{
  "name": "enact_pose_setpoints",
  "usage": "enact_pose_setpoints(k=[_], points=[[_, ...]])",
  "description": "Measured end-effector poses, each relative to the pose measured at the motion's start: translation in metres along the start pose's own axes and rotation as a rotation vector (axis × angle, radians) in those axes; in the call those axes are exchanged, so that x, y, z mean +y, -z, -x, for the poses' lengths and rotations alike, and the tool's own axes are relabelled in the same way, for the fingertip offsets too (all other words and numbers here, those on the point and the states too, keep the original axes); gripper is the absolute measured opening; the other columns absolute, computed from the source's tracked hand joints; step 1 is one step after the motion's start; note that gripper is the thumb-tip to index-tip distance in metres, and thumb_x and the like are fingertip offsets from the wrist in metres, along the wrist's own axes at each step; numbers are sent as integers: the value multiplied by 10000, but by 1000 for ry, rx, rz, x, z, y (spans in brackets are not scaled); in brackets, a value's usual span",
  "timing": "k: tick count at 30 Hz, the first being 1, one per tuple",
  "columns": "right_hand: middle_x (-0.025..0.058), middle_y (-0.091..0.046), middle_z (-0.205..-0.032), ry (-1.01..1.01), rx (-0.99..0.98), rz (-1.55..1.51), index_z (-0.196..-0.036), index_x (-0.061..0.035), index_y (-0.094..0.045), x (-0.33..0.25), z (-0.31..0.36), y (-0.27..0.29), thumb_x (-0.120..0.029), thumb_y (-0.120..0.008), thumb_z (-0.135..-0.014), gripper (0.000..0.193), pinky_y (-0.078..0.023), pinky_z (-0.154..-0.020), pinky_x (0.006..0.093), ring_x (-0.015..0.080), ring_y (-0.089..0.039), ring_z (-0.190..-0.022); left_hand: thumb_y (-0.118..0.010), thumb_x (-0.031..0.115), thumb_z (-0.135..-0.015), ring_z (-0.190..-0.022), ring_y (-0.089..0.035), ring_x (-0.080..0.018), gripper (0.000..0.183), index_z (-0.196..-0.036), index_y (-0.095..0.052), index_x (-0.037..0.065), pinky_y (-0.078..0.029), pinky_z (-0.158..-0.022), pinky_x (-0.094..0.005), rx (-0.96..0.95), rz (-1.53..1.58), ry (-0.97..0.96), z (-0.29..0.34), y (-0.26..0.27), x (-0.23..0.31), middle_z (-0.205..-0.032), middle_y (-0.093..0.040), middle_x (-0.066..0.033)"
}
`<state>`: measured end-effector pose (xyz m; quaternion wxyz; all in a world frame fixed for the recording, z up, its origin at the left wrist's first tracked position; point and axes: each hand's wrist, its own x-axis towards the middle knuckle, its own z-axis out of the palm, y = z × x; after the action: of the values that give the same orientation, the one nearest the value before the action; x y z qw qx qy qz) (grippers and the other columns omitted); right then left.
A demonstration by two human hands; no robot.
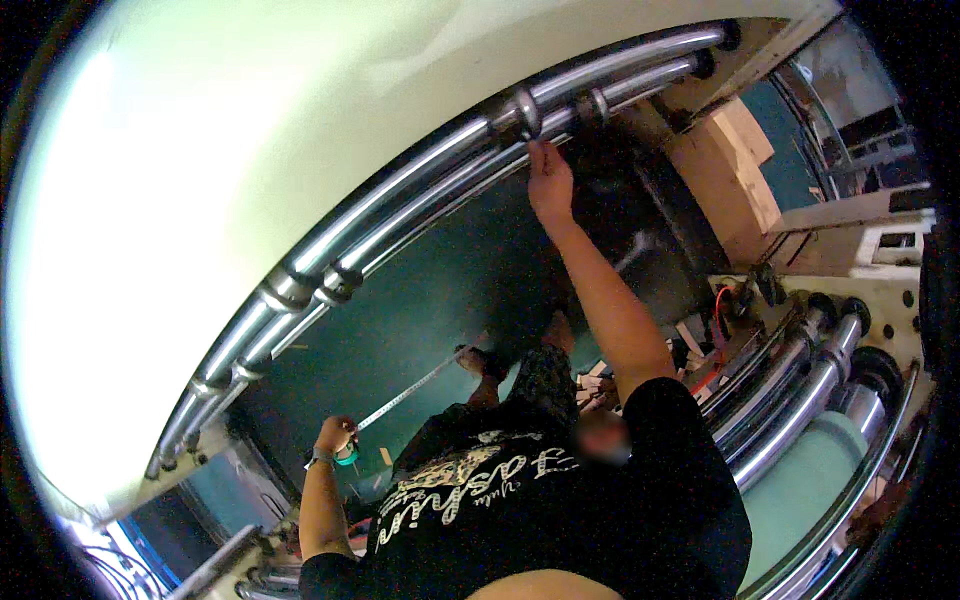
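Observation:
My left hand (337, 436) is wrapped round a green tape measure (347, 455), low on the left. Its pale blade (410, 388) stretches out from the hand toward my feet, over the dark green floor. My right hand (551, 185) is raised to the long shiny metal bars, its fingers pinched together just under a metal collar (527, 112) on the upper bar (400, 172). Whatever those fingertips hold, if anything, is too small to make out.
A large pale curved surface (230, 130) spans the upper left above the bars. At right are tan boards or boxes (735, 165), more metal rollers (800, 400) and a pale green roller (810, 490). Loose wooden scraps (595, 385) and a red cable (712, 375) lie near my right side.

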<state>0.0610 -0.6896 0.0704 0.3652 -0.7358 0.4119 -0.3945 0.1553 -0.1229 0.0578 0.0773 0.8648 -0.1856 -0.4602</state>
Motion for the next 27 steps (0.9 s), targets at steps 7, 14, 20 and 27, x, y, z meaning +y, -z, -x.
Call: enact_pose_setpoints(k=[7, 14, 20, 27], points=[[185, -586, -851, 92, -17, -28, -941, -11, -564, 36, -26, 46, -256, -430, -872, 288, -448, -669, 395, 348, -564, -744, -533, 84, -745, -561, -576, -185, 112, -650, -550, 29, -431, -486, -318, -32, 68, -91, -42, 17, 18, -586, -563, -83], [-39, -415, -578, -524, 188, -861, -789, -89, -492, 120, -62, 15, -297, -454, -880, 230, -306, -406, 215, 56, -375, -480, -502, 59, -746, -538, -594, -203, 130, -655, -571, -3, -444, -492, -331, -113, 423, -47, -50, 1, -20, -588, -576, -111], [-36, -388, -548, -414, 168, -931, -745, -115, -470, 195, -85, -18, -347, -457, -868, 262, -286, -372, 225, 71, -366, -447, -521, 56, -738, -501, -560, -211, 119, -659, -572, -17, -437, -478, -331, -152, -181, -54, -31, 24, 64, -597, -569, -107], [-29, -369, -525, -803, 321, -1132, -745, -129, -456, 104, -84, -30, -348, -425, -879, 259, -267, -381, 243, 88, -350, -436, -555, 58, -730, -554, -572, -200, 72, -692, -581, 3, -438, -497, -312, -113, 17, 2, -42, -1, -1, -623, -578, -107]])
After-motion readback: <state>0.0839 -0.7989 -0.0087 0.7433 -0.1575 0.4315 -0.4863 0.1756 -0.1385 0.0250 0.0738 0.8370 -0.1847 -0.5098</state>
